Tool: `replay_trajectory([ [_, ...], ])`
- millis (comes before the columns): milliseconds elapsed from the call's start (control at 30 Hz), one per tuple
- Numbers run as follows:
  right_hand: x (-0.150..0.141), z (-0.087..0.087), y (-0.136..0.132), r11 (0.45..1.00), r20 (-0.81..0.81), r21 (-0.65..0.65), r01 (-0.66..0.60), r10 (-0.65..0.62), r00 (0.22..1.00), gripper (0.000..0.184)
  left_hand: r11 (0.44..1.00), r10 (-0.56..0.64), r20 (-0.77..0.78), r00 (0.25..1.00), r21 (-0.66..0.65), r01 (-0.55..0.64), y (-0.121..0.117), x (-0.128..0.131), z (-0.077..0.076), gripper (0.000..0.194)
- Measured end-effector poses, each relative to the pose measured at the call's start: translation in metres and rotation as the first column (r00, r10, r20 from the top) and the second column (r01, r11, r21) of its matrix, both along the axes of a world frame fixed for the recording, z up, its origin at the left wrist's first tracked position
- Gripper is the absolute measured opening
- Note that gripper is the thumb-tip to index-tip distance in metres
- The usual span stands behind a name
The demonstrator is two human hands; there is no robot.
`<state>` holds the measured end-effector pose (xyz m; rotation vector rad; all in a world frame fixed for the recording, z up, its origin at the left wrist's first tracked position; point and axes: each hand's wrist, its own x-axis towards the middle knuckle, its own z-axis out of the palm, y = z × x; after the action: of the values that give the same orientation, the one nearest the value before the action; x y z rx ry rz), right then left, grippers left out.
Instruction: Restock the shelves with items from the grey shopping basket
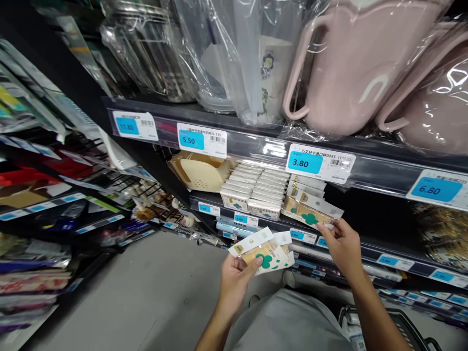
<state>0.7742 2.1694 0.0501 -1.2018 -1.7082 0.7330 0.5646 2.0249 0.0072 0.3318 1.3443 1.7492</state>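
In the head view, my left hand [237, 275] grips a small fan of flat packets [280, 258] with white header cards, tan middles and green clover prints. The thumb presses on the front one. My right hand [342, 246] pinches the corner of another flat packet [307, 210] of the same look, held at the shelf edge beside more such packets [306, 184]. What these packets contain I cannot make out. Left of them on the same shelf stand two stacks of small white boxes [256, 187] with clover prints.
A cream plastic holder [204, 173] sits at the shelf's left end. Above, pink pitchers [361, 68] and clear-wrapped cups stand behind a price rail [256, 146]. A dark shopping basket [402, 324] is at lower right. Grey floor [146, 292] and another rack lie left.
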Motion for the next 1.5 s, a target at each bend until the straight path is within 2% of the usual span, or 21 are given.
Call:
replay_trajectory([
  [167, -0.009, -0.008, 0.015, 0.975, 0.172, 0.219, -0.02, -0.019, 0.985, 0.035, 1.0, -0.01, -0.015, 1.0, 0.015, 0.01, -0.005, -0.002, -0.007, 0.065],
  [233, -0.013, -0.01, 0.016, 0.963, 0.219, 0.269, -0.003, -0.058, 0.974, 0.037, 1.0, -0.008, -0.011, 1.0, 0.017, 0.008, -0.006, -0.002, -0.009, 0.064],
  [467, -0.022, -0.015, 0.019, 0.98, 0.239, 0.151, 0.129, -0.163, 0.957, 0.048, 1.0, 0.015, -0.008, 1.0, 0.002, -0.015, -0.004, 0.0, -0.006, 0.063],
  [600, -0.022, -0.017, 0.019, 0.982, 0.195, 0.109, 0.155, -0.174, 0.965, 0.065, 1.0, 0.02, -0.002, 1.0, -0.015, -0.02, -0.001, 0.005, 0.0, 0.063],
  [667, -0.021, -0.019, 0.019, 0.981, 0.184, 0.109, 0.161, -0.179, 0.966, 0.068, 1.0, 0.007, 0.0, 1.0, -0.009, -0.007, 0.0, 0.006, 0.002, 0.064],
  [833, -0.017, -0.029, 0.017, 0.985, 0.158, 0.108, 0.136, -0.152, 0.976, 0.063, 0.999, -0.033, -0.004, 0.999, -0.017, 0.033, 0.001, 0.007, 0.001, 0.064],
  [933, -0.015, -0.027, 0.007, 0.966, 0.022, 0.219, 0.138, -0.147, 0.989, 0.048, 0.999, -0.029, -0.002, 1.0, -0.025, 0.029, 0.001, 0.006, 0.001, 0.065],
  [1000, -0.012, -0.02, -0.005, 0.947, -0.037, 0.315, 0.065, -0.056, 0.998, 0.033, 0.999, -0.022, 0.009, 1.0, -0.03, 0.022, 0.001, 0.006, 0.001, 0.064],
  [1033, -0.01, -0.015, -0.013, 0.946, -0.023, 0.323, -0.025, 0.034, 0.999, 0.027, 0.999, -0.02, 0.015, 1.0, -0.032, 0.021, 0.001, 0.006, 0.002, 0.064],
  [1067, -0.009, -0.01, -0.02, 0.945, 0.018, 0.291, -0.149, 0.15, 0.988, 0.024, 0.999, -0.019, 0.019, 1.0, -0.035, 0.019, 0.001, 0.007, 0.003, 0.063],
  [1133, -0.007, -0.001, -0.035, 0.909, 0.121, 0.141, -0.392, 0.377, 0.918, 0.021, 0.999, -0.013, 0.022, 1.0, -0.044, 0.014, 0.001, 0.007, 0.005, 0.062],
  [1200, -0.007, 0.003, -0.045, 0.863, 0.185, 0.003, -0.506, 0.496, 0.848, 0.008, 0.999, -0.003, 0.023, 1.0, -0.051, 0.004, 0.001, 0.009, 0.007, 0.062],
  [1267, -0.009, 0.004, -0.05, 0.846, 0.203, -0.058, -0.53, 0.53, 0.823, 0.025, 0.999, -0.012, 0.031, 0.999, -0.041, 0.013, 0.001, 0.011, 0.009, 0.063],
  [1333, -0.008, 0.003, -0.05, 0.855, 0.185, -0.057, -0.515, 0.516, 0.836, 0.035, 0.999, -0.022, 0.034, 0.999, -0.028, 0.023, 0.001, 0.012, 0.009, 0.064],
  [1400, -0.003, 0.004, -0.047, 0.875, 0.158, 0.006, -0.483, 0.476, 0.865, 0.031, 1.0, -0.011, 0.025, 1.0, -0.027, 0.012, 0.001, 0.011, 0.007, 0.064],
  [1500, 0.009, 0.012, -0.037, 0.912, 0.101, 0.195, -0.361, 0.348, 0.932, 0.015, 0.999, 0.03, 0.021, 0.999, -0.018, -0.03, 0.001, 0.008, 0.002, 0.064],
])
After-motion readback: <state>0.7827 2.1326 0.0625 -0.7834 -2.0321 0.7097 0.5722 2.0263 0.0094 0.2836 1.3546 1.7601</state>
